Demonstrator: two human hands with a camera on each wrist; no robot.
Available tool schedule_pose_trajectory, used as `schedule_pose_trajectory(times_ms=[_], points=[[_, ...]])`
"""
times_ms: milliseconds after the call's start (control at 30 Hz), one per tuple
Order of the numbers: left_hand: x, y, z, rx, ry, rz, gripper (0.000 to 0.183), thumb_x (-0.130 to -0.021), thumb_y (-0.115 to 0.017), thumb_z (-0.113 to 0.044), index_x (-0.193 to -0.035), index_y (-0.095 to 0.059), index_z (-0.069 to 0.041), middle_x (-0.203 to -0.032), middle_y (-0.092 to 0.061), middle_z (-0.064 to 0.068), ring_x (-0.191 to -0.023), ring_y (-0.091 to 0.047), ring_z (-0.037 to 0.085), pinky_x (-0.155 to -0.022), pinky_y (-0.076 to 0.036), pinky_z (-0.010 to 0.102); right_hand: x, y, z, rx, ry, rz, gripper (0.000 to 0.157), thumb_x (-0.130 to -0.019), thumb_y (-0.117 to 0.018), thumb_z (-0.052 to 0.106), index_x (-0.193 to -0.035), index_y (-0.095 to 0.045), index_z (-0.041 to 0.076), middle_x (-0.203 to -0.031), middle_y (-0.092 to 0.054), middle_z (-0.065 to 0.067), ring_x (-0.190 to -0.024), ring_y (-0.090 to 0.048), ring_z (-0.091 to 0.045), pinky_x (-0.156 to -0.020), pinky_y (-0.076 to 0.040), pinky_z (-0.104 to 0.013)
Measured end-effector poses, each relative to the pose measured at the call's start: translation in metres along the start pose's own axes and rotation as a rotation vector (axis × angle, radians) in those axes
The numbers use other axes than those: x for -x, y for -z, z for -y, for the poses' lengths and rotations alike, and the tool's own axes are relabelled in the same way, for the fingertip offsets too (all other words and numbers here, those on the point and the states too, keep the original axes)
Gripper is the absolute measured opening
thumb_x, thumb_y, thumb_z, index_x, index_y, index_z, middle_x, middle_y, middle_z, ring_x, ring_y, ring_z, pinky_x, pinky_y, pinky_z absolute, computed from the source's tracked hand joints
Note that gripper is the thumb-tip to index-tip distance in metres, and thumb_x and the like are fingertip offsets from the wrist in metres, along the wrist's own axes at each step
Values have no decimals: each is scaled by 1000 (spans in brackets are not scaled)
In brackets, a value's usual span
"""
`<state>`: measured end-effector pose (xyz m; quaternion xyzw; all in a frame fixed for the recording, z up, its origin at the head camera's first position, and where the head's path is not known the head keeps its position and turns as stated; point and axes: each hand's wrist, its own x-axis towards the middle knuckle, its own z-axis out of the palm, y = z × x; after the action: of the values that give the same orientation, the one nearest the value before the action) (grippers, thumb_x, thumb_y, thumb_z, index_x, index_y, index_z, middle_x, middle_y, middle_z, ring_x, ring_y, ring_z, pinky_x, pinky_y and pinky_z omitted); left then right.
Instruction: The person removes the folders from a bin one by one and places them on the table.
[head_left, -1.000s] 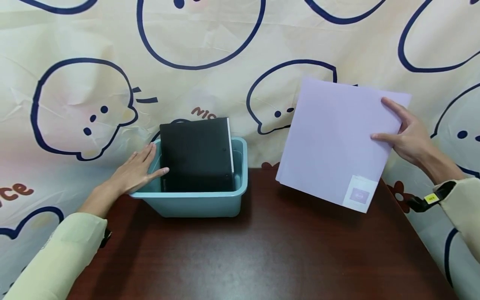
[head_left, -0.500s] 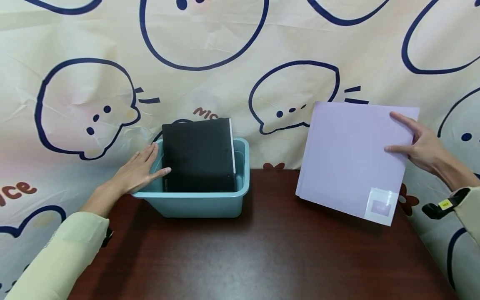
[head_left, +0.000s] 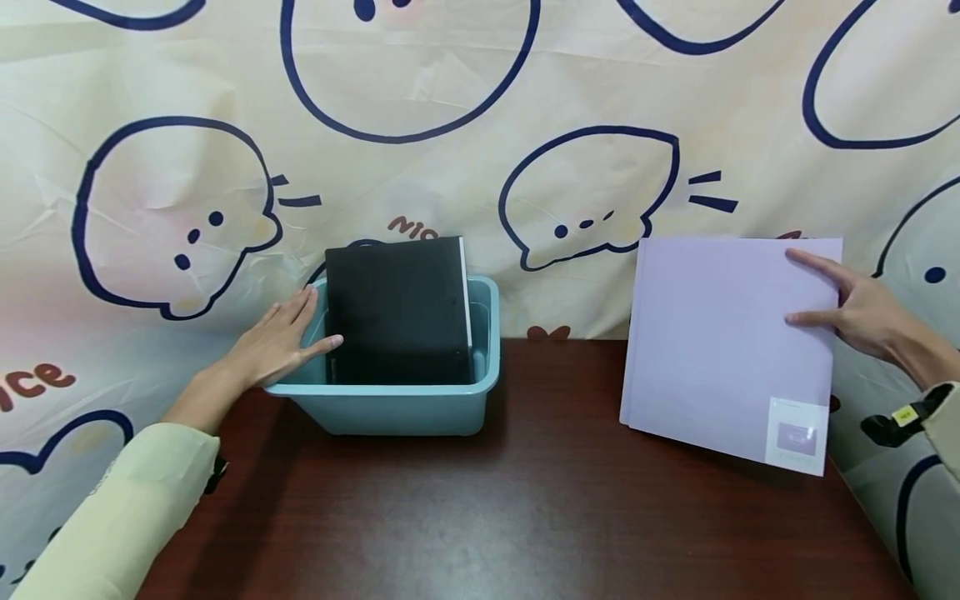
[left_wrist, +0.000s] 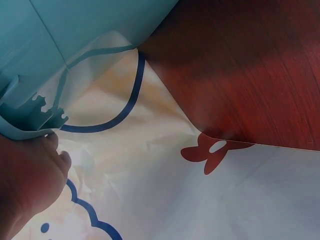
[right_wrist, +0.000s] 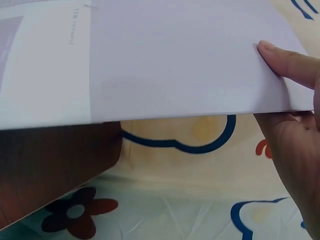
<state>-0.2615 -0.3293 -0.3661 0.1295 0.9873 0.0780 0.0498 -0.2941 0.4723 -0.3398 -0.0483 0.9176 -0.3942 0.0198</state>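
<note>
A light-blue plastic bin (head_left: 390,412) stands on the left part of the table, with a black folder (head_left: 397,312) upright inside and leaning back. My left hand (head_left: 270,350) rests on the bin's left rim, fingers straight, thumb stretched over the inside near the folder's edge. The left wrist view shows that hand (left_wrist: 32,175) from below, right at the rim. At the right, my right hand (head_left: 862,304) pinches the right edge of a lavender file folder (head_left: 727,342), thumb and index finger on its front, other fingers hidden behind. A pale label pocket (head_left: 795,437) sits in its lower right corner.
A dark red-brown wooden table (head_left: 480,517) carries the bin. Behind and around it hangs a cream cloth (head_left: 420,183) with navy cartoon outlines. The table's right edge (head_left: 873,521) slants down beside the lavender folder.
My right hand has carried the lavender folder down and to the right, and it stands straighter now. The left hand, the bin and the black folder have stayed in place.
</note>
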Motion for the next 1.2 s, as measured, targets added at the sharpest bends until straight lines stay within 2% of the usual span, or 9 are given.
schedule_pose_trajectory(times_ms=[167,367,600,733,800,933,1000,1067,1200], points=[[0,0,0,1,4,1,100,-94,-36,-70,-155,6,-4,-163,11,15,-150,3,37,-119,3,56,3,2,-11,24,-2,38,97,-84,-78,27,-153,-13,50,-165,8,-9,-124,-28,-58,-82,-43,-69],[0,0,-1,-8,6,1,100,-93,-36,-70,-155,6,-4,-163,10,15,-150,2,37,-119,1,57,2,6,-27,81,-11,80,99,-86,-77,22,-155,-9,43,-162,11,-21,-122,-28,-60,-82,-49,-64],[1,0,0,-1,1,-1,100,-93,-36,-70,-155,6,-5,-163,10,15,-150,3,37,-119,3,56,5,8,-44,106,-46,132,101,-84,-77,27,-156,-8,42,-161,12,-23,-119,-36,-59,-75,-58,-49],[1,0,0,5,2,-1,99,-93,-36,-70,-156,6,-5,-163,10,15,-150,3,37,-119,4,56,5,8,-49,119,-49,154,100,-85,-76,27,-157,-7,37,-160,11,-25,-120,-35,-58,-77,-58,-48],[1,-1,1,6,2,-1,99,-93,-36,-70,-156,6,-5,-163,10,15,-150,3,37,-119,4,56,6,7,-51,135,-47,158,101,-85,-76,27,-157,-6,34,-160,11,-27,-120,-34,-58,-81,-56,-52],[1,-1,1,6,1,-2,100,-93,-36,-70,-156,6,-4,-163,10,14,-150,3,37,-119,5,55,8,4,-54,171,-40,162,105,-83,-79,30,-158,-6,28,-160,9,-27,-121,-31,-58,-90,-44,-68],[1,-1,2,2,2,-6,100,-93,-36,-70,-156,5,-5,-163,10,14,-150,3,37,-119,4,55,9,3,-55,166,-50,168,107,-81,-80,31,-158,-6,26,-160,12,-25,-126,-25,-59,-95,-30,-76],[1,-1,2,5,3,-9,100,-93,-36,-70,-156,5,-5,-164,10,14,-150,3,37,-119,5,54,9,2,-57,153,-61,180,109,-80,-81,30,-158,-6,23,-160,16,-23,-132,-15,-62,-97,-16,-80],[2,-1,2,3,-3,-14,100,-93,-36,-70,-156,5,-5,-164,9,14,-150,3,36,-119,4,55,10,-1,-62,141,-90,195,111,-78,-83,29,-158,-5,19,-158,20,-24,-137,10,-62,-97,5,-81]])
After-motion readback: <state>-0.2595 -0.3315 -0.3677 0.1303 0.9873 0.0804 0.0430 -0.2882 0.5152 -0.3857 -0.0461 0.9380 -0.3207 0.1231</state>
